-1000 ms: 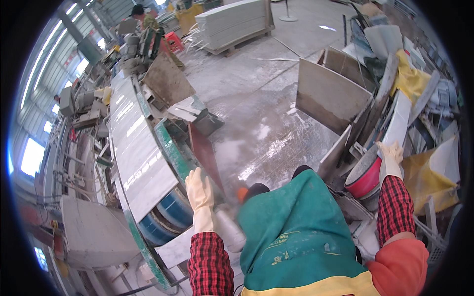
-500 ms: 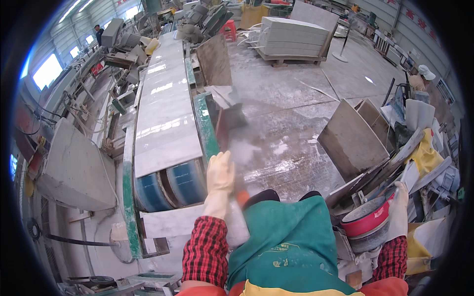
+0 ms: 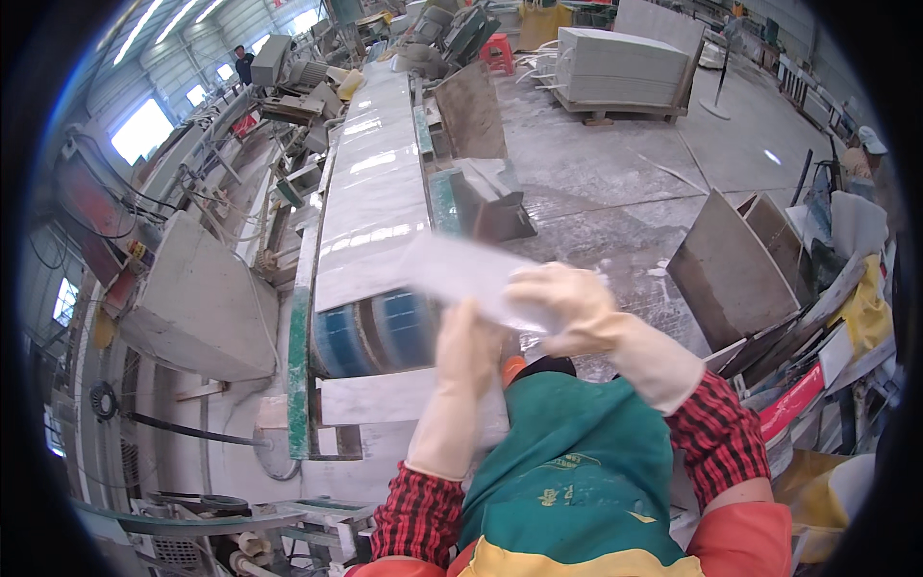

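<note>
Both my hands wear pale cream gloves and meet in front of the green apron. My right hand (image 3: 569, 306) grips the near right end of a thin white rectangular piece (image 3: 463, 273), smeared by motion, material unclear. It is held tilted above the near end of the conveyor. My left hand (image 3: 467, 356) is raised just below the piece's lower edge; its fingertips are blurred, and whether they grip it I cannot tell. Past the piece, a long glossy pale stone slab (image 3: 373, 207) lies along the conveyor, with blue rollers (image 3: 373, 335) showing at its near end.
A green frame rail (image 3: 300, 375) runs along the conveyor's left side, beside a large rough stone block (image 3: 200, 298). Slabs lean at right (image 3: 733, 269) beside piled scraps and yellow cloth (image 3: 860, 308). Farther off, stacked white slabs (image 3: 620, 69) rest on a pallet.
My right hand has come from the clutter by the red round container at right to the middle with the white piece. My left hand has left the conveyor's edge and moved beside it. The view has shifted right.
</note>
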Demonstrator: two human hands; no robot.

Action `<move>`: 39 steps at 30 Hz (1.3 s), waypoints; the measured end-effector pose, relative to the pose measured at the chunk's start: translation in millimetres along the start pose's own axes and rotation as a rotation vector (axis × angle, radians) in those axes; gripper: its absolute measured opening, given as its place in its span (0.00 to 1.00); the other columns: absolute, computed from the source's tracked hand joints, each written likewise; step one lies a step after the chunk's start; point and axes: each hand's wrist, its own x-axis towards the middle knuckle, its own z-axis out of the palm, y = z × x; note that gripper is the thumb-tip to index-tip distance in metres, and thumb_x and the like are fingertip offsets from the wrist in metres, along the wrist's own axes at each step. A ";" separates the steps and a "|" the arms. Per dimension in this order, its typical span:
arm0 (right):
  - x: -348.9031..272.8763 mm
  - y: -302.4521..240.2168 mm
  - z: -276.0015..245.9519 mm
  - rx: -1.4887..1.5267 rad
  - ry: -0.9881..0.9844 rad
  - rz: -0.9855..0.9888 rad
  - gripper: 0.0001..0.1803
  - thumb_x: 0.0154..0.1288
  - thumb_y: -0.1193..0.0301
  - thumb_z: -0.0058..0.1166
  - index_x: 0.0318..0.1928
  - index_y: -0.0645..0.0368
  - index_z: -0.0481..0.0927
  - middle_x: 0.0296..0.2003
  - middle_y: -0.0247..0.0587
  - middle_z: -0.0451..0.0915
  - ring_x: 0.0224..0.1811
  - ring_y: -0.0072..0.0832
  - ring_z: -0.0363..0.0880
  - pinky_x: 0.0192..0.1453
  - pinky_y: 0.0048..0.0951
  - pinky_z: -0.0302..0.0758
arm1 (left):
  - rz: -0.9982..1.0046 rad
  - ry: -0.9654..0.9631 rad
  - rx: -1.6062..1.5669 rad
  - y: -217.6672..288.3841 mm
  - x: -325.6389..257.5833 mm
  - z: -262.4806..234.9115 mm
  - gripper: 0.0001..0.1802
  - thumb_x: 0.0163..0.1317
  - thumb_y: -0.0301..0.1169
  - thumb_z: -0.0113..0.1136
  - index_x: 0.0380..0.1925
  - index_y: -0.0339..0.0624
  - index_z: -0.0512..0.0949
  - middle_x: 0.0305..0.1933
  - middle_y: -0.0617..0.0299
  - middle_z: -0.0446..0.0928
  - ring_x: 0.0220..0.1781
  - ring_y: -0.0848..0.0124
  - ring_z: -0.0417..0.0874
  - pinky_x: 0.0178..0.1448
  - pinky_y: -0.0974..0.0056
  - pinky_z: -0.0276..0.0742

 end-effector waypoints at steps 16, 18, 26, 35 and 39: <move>-151.1 132.7 -8.8 -0.315 0.019 0.429 0.31 0.50 0.65 0.68 0.57 0.50 0.77 0.59 0.48 0.76 0.64 0.46 0.72 0.68 0.43 0.70 | 0.099 0.759 -0.236 32.9 49.4 -181.9 0.19 0.72 0.31 0.47 0.58 0.33 0.64 0.60 0.45 0.72 0.59 0.48 0.77 0.59 0.48 0.82; -234.6 156.8 -41.5 -0.419 0.017 0.672 0.30 0.50 0.64 0.67 0.57 0.52 0.78 0.60 0.49 0.75 0.65 0.45 0.71 0.69 0.40 0.68 | 0.096 0.800 -0.196 34.3 55.3 -174.1 0.19 0.73 0.34 0.47 0.56 0.31 0.66 0.58 0.46 0.74 0.57 0.50 0.79 0.58 0.54 0.83; -508.0 115.2 -122.5 -0.760 0.372 1.531 0.29 0.64 0.62 0.59 0.64 0.59 0.73 0.61 0.52 0.75 0.64 0.45 0.72 0.69 0.38 0.66 | 0.032 0.821 -0.180 28.7 85.3 -203.0 0.20 0.75 0.39 0.46 0.54 0.33 0.68 0.58 0.48 0.75 0.56 0.51 0.80 0.56 0.57 0.84; -555.5 117.4 -87.2 -0.870 0.430 1.511 0.28 0.69 0.57 0.54 0.64 0.60 0.73 0.61 0.52 0.74 0.64 0.46 0.71 0.70 0.38 0.65 | -0.036 0.711 -0.273 50.7 70.9 -181.8 0.22 0.75 0.40 0.45 0.58 0.35 0.69 0.65 0.55 0.73 0.68 0.59 0.70 0.69 0.61 0.73; -548.4 111.2 -84.4 -0.875 0.455 1.500 0.28 0.70 0.57 0.53 0.63 0.60 0.73 0.61 0.51 0.75 0.64 0.45 0.71 0.70 0.38 0.65 | -0.125 0.814 -0.213 53.8 69.9 -168.1 0.19 0.74 0.40 0.46 0.54 0.37 0.72 0.60 0.58 0.77 0.61 0.60 0.77 0.62 0.63 0.78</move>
